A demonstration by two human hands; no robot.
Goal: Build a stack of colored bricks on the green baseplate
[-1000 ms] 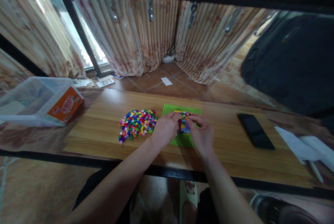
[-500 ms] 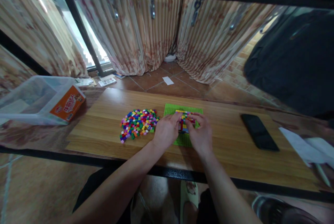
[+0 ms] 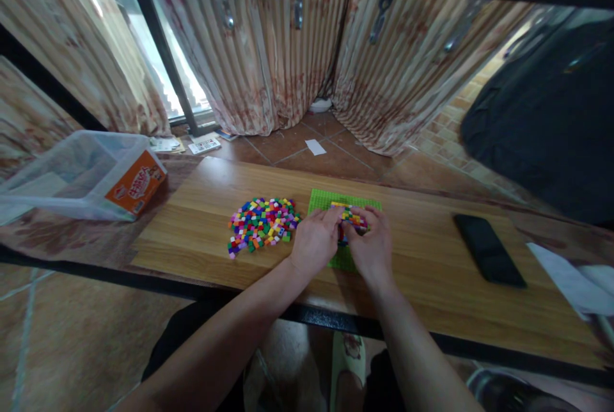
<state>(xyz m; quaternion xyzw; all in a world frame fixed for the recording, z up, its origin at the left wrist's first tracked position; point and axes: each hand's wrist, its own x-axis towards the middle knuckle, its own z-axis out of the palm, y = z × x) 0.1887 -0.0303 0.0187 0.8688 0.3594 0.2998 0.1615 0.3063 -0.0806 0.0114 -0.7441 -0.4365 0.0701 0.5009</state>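
A green studded baseplate [image 3: 345, 260] lies on the wooden board. On it stands a build of small coloured building bricks [image 3: 352, 213] with yellow, red and other colours showing, partly hidden by my hands. My left hand [image 3: 314, 237] grips the left side of the build, its fingers bent together at the near left edge. From the right, my right hand [image 3: 374, 242] curls round the build, thumb and fingers close together on it. Whether a single loose brick is between my fingertips cannot be made out. Left of the baseplate is a heap of loose coloured bricks [image 3: 263, 223].
A clear plastic box [image 3: 86, 201] with an orange label stands at the far left. On the right lie a black phone [image 3: 488, 250] and white paper [image 3: 570, 277]. The wooden board [image 3: 192, 233] ends at a dark table edge near my lap. Curtains hang beyond.
The view has shifted slightly, so everything on the board appears further right. My right hand has drawn a little closer to my left over the build, covering more of its near part.
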